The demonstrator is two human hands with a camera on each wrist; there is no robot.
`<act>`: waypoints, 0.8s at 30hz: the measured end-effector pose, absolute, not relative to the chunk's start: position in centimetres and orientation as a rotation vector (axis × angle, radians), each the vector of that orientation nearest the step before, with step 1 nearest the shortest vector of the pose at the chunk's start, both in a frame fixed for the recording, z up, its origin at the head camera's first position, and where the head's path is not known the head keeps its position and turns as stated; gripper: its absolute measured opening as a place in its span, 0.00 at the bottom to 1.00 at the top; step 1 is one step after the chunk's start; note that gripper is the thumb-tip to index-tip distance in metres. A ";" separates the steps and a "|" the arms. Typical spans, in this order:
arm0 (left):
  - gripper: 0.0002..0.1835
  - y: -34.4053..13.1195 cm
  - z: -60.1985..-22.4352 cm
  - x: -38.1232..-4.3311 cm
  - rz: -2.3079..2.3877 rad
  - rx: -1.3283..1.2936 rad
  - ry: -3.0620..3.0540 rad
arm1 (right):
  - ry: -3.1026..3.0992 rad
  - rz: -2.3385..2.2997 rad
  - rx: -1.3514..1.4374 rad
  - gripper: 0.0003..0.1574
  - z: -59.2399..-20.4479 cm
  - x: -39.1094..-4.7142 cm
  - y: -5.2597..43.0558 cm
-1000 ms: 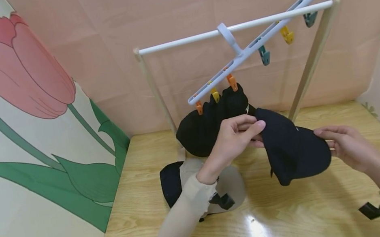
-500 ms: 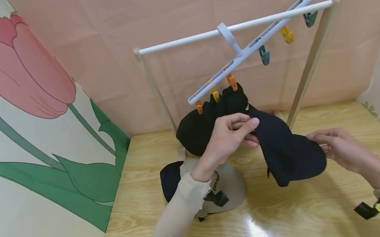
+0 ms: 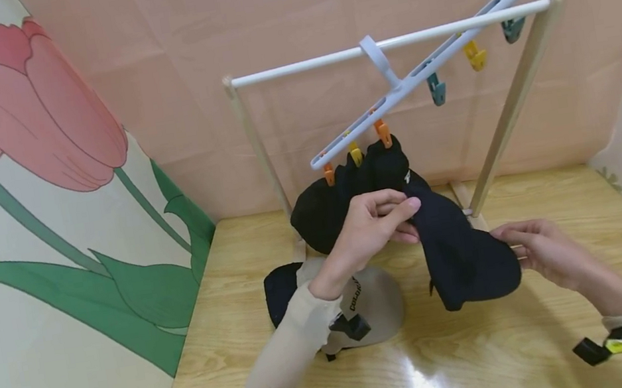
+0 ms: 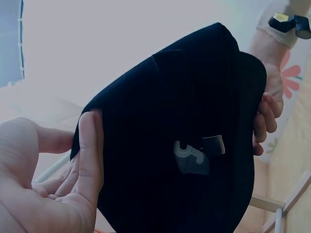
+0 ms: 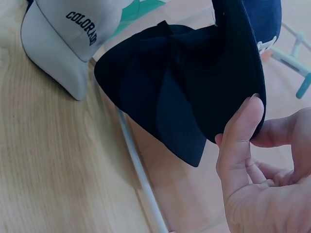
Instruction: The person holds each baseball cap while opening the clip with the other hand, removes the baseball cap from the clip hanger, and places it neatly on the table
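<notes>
A dark navy baseball cap (image 3: 458, 252) hangs in the air between my hands, below the right half of the clip hanger. My left hand (image 3: 374, 223) pinches the edge of its crown between thumb and fingers. At the opposite side, my right hand (image 3: 545, 251) pinches the brim (image 5: 233, 92) near its rim. The left wrist view looks into the cap, where a pale label (image 4: 192, 155) shows. Behind my left hand, a black cap (image 3: 322, 212) hangs from two orange clips and a yellow clip (image 3: 356, 155) at the hanger's left end.
A pale grey-blue hanger (image 3: 420, 76) hooks over the white bar (image 3: 304, 66) of a wooden-legged stand. Its right half carries green clips (image 3: 437, 91) and a yellow clip (image 3: 474, 57) with nothing in them. A beige cap (image 3: 379, 308) with a navy part lies on the wooden table (image 3: 207, 384).
Both hands have shifted left with the navy cap, the right hand further than the left. The cap's brim now sits closer to the stand's middle. The hanger and clipped cap look unchanged.
</notes>
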State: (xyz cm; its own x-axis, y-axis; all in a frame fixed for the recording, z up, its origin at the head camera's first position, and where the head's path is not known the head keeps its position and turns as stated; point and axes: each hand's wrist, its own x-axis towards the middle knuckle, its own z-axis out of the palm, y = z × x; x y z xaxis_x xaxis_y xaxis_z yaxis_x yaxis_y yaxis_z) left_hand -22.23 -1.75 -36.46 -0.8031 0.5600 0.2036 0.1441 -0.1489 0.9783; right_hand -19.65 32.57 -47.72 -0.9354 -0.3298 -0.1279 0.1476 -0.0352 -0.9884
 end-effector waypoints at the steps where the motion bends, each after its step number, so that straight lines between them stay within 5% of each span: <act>1: 0.12 -1.8 -36.5 -22.2 2.028 0.799 1.829 | 1.916 -2.037 -0.194 0.26 -47.8 -19.6 32.5; 24: 0.12 -3.8 -38.6 -21.4 2.018 0.767 1.884 | 1.876 -2.007 -0.257 0.21 -49.5 -19.3 30.8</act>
